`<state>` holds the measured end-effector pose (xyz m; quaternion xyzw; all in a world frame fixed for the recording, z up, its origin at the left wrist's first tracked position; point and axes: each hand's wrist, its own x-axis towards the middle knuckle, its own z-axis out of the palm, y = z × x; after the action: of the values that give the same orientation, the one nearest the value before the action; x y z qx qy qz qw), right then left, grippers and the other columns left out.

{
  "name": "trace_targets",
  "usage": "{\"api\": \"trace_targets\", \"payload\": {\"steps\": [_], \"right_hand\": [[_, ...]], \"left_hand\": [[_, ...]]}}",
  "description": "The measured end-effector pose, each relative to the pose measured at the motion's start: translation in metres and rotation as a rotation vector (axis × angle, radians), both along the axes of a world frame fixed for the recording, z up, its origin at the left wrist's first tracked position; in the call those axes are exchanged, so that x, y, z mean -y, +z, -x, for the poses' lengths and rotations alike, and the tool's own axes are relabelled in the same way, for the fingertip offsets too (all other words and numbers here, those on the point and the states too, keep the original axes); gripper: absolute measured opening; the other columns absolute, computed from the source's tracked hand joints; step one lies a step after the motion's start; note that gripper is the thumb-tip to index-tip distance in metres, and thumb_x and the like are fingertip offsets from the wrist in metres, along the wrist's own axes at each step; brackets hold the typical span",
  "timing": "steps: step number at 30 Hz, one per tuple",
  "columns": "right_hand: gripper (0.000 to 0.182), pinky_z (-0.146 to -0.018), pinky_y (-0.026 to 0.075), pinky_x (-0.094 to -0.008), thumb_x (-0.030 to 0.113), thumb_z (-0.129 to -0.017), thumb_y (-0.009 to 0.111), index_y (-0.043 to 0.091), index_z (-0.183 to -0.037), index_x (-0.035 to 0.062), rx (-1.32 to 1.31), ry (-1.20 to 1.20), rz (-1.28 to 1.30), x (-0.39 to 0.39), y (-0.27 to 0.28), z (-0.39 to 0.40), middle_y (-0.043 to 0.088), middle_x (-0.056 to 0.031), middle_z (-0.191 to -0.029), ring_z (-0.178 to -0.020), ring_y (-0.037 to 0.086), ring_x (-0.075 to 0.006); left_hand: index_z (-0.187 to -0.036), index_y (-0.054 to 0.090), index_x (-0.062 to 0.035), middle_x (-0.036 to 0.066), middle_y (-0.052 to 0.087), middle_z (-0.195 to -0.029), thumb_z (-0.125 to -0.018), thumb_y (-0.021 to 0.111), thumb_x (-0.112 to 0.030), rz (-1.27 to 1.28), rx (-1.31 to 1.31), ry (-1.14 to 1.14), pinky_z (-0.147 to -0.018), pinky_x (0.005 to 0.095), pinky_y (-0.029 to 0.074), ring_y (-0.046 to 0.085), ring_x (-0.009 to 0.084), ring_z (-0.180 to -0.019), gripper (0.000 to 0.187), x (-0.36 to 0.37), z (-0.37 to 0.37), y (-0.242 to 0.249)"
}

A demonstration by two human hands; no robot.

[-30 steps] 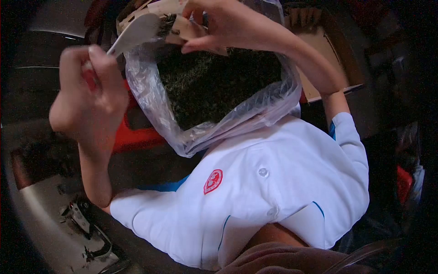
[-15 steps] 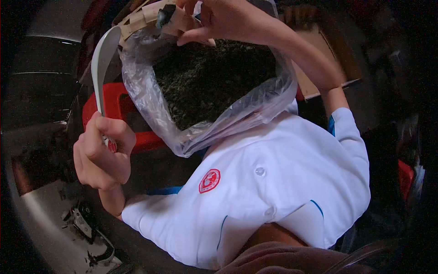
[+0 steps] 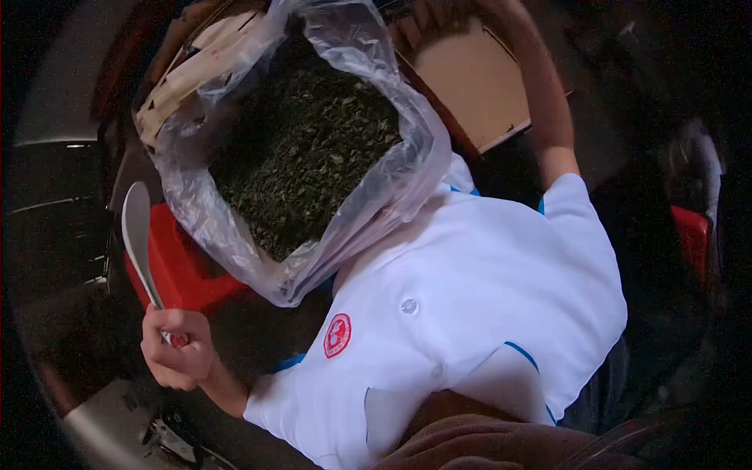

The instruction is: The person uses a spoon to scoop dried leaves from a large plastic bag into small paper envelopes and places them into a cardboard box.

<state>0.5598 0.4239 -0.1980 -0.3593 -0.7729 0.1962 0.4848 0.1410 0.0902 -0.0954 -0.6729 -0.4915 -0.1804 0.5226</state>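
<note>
My left hand (image 3: 178, 348) is closed around the handle of a white spoon (image 3: 137, 227), whose bowl points up, left of the bag. A clear plastic bag (image 3: 184, 188) stands open in front of my white shirt, full of dark green dried leaves (image 3: 313, 149). Pale tan strips (image 3: 188, 82) run along the bag's upper left side. My right forearm (image 3: 548, 102) reaches up past the bag to the top edge, where the hand is out of view.
Behind the bag's right side lies a shallow box (image 3: 474, 86) with a tan inside and some blurred brown items. A red stool (image 3: 176, 266) is under the bag's left side. Another red object (image 3: 691, 235) is at the far right. A metal mechanism (image 3: 172, 442) sits at the lower left.
My right hand has left the bag's upper rim and gone out at the top. The bag, my left hand and the spoon appear lower and the view has shifted. More leaves show.
</note>
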Motion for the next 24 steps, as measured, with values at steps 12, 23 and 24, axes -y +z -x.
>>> {"api": "trace_targets", "payload": {"steps": [12,23,24], "right_hand": [[0.053,-0.079,0.048,-0.0393,0.017,-0.067,0.076,0.052,-0.111,0.0001,0.204,-0.413,0.209,-0.062,-0.223,-0.023,0.059,-0.0181,-0.100,-0.094,0.058,-0.0304],[0.072,-0.093,0.041,-0.0408,0.031,-0.064,0.082,0.046,-0.121,0.0047,0.205,-0.522,0.056,-0.061,-0.251,-0.004,0.048,-0.0203,-0.119,-0.111,0.047,-0.0356],[0.074,-0.093,0.041,-0.0411,0.033,-0.063,0.082,0.045,-0.121,0.0048,0.197,-0.510,-0.024,-0.057,-0.247,-0.005,0.048,-0.0207,-0.119,-0.111,0.047,-0.0359]], "left_hand": [[-0.080,0.059,0.0012,0.008,0.064,-0.066,-0.083,0.053,-0.004,-0.019,-0.004,0.075,-0.042,0.0280,0.046,0.060,0.0198,-0.048,0.008,0.002,0.005,-0.011],[-0.080,0.058,0.0031,0.009,0.063,-0.066,-0.084,0.053,-0.004,0.003,0.002,0.073,-0.041,0.0296,0.045,0.058,0.0202,-0.047,0.009,0.007,0.005,-0.010],[-0.080,0.058,0.0034,0.009,0.063,-0.066,-0.083,0.054,-0.003,0.007,-0.007,0.067,-0.040,0.0296,0.045,0.058,0.0203,-0.046,0.009,0.007,0.005,-0.009]]}}
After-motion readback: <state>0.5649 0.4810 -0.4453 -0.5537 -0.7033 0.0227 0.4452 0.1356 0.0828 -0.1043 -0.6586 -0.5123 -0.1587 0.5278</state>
